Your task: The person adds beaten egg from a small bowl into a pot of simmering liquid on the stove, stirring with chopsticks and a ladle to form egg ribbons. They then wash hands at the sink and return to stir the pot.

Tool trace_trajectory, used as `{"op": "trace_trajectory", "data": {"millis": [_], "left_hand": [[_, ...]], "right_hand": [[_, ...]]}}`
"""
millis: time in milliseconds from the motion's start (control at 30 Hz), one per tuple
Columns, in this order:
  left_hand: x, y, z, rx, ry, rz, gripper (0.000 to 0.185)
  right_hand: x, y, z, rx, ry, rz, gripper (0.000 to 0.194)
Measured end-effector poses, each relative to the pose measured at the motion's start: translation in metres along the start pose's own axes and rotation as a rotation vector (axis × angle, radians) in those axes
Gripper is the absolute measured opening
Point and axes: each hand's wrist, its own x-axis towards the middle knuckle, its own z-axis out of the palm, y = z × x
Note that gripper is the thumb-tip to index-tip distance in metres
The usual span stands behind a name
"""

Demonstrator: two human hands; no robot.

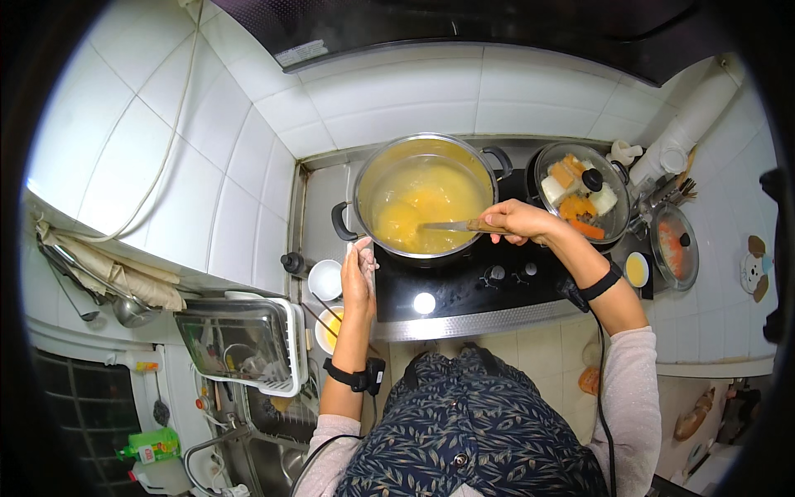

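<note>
A large steel pot (428, 146) with black side handles stands on the stove, holding cloudy yellow liquid (435, 192) with a mass of yellow food showing under the surface. My right hand (518, 222) grips the wooden handle of a metal cooking utensil (450, 226). The utensil's far end is sunk in the liquid, so its shape is hidden. Beside the pot's left handle (343, 222), my left hand (359, 273) is raised with half-bent fingers and a whitish coating on them. Nothing shows in its grasp. Below it are a white bowl (325, 279) and a bowl of yellow liquid (326, 326) with chopsticks (320, 320) across it.
Right of the pot, a glass-lidded pan (584, 192) holds white and orange pieces. Further right stand another lidded dish (674, 245) and a small yellow-filled bowl (636, 269). A dish rack (298, 348) and sink (273, 453) lie at left. The range hood (466, 25) overhangs the stove.
</note>
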Motion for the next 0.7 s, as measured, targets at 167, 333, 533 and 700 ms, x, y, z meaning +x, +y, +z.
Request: {"op": "trace_trajectory", "data": {"millis": [167,333,533,700], "left_hand": [[-0.002,0.002,0.001,0.006,0.001,-0.011,0.036],[-0.002,0.0,0.005,0.02,-0.028,-0.001,0.034],[-0.003,-0.001,0.005,0.012,-0.046,0.0,0.034],[-0.006,-0.001,0.0,0.002,-0.03,-0.006,0.034]], "right_hand": [[-0.003,0.003,-0.004,0.037,0.103,-0.143,0.03],[0.002,0.003,-0.002,-0.354,0.432,-0.364,0.034],[-0.005,0.003,0.005,-0.91,0.712,-0.425,0.026],[-0.024,0.0,0.009,-0.98,0.582,-0.329,0.023]]}}
